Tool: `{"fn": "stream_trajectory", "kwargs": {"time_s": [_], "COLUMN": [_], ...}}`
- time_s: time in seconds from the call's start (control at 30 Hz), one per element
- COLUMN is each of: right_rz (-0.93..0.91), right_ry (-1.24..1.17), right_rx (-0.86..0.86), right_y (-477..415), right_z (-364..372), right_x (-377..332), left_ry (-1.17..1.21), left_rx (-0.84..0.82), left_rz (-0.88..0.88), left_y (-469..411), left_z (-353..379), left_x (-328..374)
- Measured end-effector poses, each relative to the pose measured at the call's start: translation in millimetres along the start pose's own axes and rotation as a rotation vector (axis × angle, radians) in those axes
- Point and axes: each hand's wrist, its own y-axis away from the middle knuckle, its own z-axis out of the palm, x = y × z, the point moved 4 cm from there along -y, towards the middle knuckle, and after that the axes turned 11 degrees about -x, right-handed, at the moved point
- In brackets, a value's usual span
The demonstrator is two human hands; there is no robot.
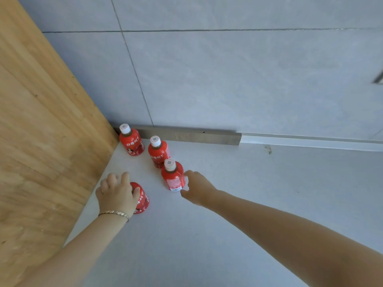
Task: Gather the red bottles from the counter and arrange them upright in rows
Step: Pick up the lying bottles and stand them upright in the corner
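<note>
Several small red bottles with white caps stand upright on the white counter (238, 204). One bottle (132, 140) is in the far corner, a second (158, 151) sits a little nearer, and a third (173, 176) is nearer still. My right hand (196, 188) touches the right side of the third bottle, fingers spread beside it. My left hand (118, 193), wearing a bracelet, wraps over the top of a fourth red bottle (142, 200), hiding its cap.
A wooden panel (41, 141) rises along the left edge of the counter. A grey tiled wall (228, 79) stands behind, with a metal strip (186, 136) at its base. A small dark mark (269, 149) lies near the wall.
</note>
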Motion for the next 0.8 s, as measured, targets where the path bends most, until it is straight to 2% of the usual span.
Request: {"fn": "stream_trajectory", "kwargs": {"time_s": [0.07,0.1,0.17,0.27,0.4,0.57,0.8], "right_rz": [0.053,0.081,0.141,0.249,0.388,0.519,0.710], "right_ry": [0.047,0.064,0.065,-0.008,-0.086,-0.164,-0.224], "right_rx": [-0.073,-0.111,-0.160,-0.122,-0.026,0.095,0.179], "right_y": [23.0,35.7,63.4,116.5,199.3,321.9,510.4], "right_z": [-4.4,-7.6,-18.6,-44.8,-84.6,-130.4,-174.4], "right_x": [33.3,52.7,95.3,165.0,271.7,415.9,604.1], "left_ry": [0.010,0.024,0.047,0.010,-0.077,-0.107,-0.120], "left_rx": [0.077,0.055,-0.070,-0.359,-0.582,-0.616,-0.679], "left_rz": [0.171,0.245,0.407,0.567,0.655,0.755,0.847], "left_y": [12.4,19.0,34.5,59.0,102.9,179.2,311.6], "left_z": [-5.2,-5.9,0.2,30.9,72.2,117.6,183.3], "left_x": [32.1,52.8,103.1,188.1,312.2,479.6,692.3]}}
